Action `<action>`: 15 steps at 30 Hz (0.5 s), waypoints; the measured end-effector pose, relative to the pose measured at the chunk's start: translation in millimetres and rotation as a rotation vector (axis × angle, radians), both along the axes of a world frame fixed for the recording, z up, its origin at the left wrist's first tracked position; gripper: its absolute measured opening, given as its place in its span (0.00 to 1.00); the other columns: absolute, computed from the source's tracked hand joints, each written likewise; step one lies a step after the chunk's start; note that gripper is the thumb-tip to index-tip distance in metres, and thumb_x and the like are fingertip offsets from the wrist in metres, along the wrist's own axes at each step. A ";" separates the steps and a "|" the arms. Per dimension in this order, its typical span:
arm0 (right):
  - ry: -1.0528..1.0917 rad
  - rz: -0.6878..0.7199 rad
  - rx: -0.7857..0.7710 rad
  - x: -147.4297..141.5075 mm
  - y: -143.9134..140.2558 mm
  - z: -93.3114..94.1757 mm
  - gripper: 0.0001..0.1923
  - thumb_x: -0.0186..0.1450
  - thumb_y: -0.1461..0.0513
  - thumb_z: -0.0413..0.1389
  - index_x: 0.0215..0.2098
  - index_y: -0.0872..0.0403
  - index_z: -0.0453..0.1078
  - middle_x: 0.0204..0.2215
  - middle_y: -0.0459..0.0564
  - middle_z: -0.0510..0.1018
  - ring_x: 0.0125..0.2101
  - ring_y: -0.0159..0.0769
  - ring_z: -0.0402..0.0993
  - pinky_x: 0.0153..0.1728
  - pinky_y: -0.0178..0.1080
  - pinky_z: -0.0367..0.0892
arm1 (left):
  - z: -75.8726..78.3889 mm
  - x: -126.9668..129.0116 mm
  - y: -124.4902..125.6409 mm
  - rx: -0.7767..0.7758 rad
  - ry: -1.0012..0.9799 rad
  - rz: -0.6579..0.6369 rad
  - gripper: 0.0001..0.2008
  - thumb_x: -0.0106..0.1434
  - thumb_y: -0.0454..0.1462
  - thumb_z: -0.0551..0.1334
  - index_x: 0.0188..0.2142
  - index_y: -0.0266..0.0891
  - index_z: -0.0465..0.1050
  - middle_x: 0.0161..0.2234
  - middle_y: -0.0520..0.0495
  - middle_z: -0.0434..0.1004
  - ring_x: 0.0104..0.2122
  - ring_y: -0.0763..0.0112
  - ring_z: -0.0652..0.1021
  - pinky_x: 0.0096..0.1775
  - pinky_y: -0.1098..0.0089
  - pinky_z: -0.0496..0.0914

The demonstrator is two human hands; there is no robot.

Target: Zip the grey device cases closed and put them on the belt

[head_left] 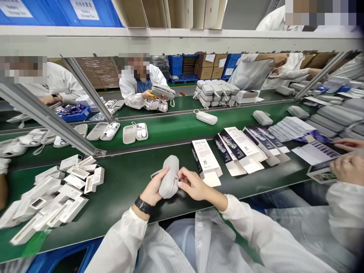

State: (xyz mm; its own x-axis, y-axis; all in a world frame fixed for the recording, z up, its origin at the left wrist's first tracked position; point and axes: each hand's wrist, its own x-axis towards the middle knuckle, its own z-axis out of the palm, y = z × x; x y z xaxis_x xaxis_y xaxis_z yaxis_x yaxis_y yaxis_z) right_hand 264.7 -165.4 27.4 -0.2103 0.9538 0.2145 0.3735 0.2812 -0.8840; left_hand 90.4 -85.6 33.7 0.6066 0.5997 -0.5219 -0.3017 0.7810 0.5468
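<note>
White sleeves (125, 235) nearest; left fingers (163, 173) clasped grey case (170, 178), right fingers (184, 175) pinched its 3-o'clock side; crooked tug risked jamming zip (175, 178).

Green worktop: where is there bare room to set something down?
Bare worktop lies between the piled white boxes and the left hand, which holds the grey case. It's crowded under those boxes and right of the right hand, among the printed cartons.

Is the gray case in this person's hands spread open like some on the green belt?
No, the gray zip case is folded together in the left hand, with the right hand at its side.
</note>
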 end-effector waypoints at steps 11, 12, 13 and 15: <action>-0.077 -0.297 0.015 -46.1 -12.3 -7.2 0.23 0.70 0.54 0.54 0.60 0.54 0.63 0.29 0.46 0.73 0.24 0.32 0.67 0.27 0.34 0.61 | -3.5 8.8 -12.0 -0.013 -0.002 0.304 0.20 0.62 0.49 0.68 0.42 0.33 0.75 0.30 0.46 0.80 0.27 0.67 0.79 0.32 0.66 0.78; -0.069 -0.289 0.017 -47.1 -12.5 -4.9 0.21 0.70 0.55 0.53 0.59 0.54 0.64 0.28 0.45 0.73 0.25 0.32 0.67 0.27 0.34 0.61 | -3.9 8.7 -12.8 -0.009 0.000 0.316 0.20 0.61 0.49 0.69 0.42 0.33 0.75 0.31 0.46 0.80 0.27 0.67 0.79 0.32 0.66 0.78; -0.054 -0.288 0.016 -48.1 -12.6 -2.9 0.20 0.70 0.56 0.52 0.58 0.54 0.65 0.28 0.45 0.73 0.26 0.32 0.67 0.28 0.34 0.61 | -4.3 8.6 -13.3 -0.001 0.000 0.328 0.21 0.60 0.49 0.69 0.42 0.34 0.75 0.31 0.47 0.80 0.27 0.68 0.79 0.33 0.67 0.78; -0.005 -0.293 0.007 -50.5 -12.7 -1.0 0.18 0.71 0.56 0.51 0.57 0.54 0.66 0.27 0.45 0.71 0.25 0.32 0.66 0.27 0.34 0.61 | -5.3 8.6 -13.6 0.032 0.005 0.362 0.21 0.60 0.49 0.70 0.43 0.34 0.75 0.32 0.47 0.80 0.28 0.69 0.80 0.35 0.69 0.77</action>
State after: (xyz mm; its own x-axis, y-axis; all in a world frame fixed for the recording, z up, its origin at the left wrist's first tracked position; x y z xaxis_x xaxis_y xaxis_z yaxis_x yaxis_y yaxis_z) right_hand 214.1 -178.0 26.4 0.0724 0.9727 0.2207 0.4440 0.1667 -0.8804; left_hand 99.0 -99.2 28.4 0.3495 0.7912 -0.5019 -0.5529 0.6066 0.5712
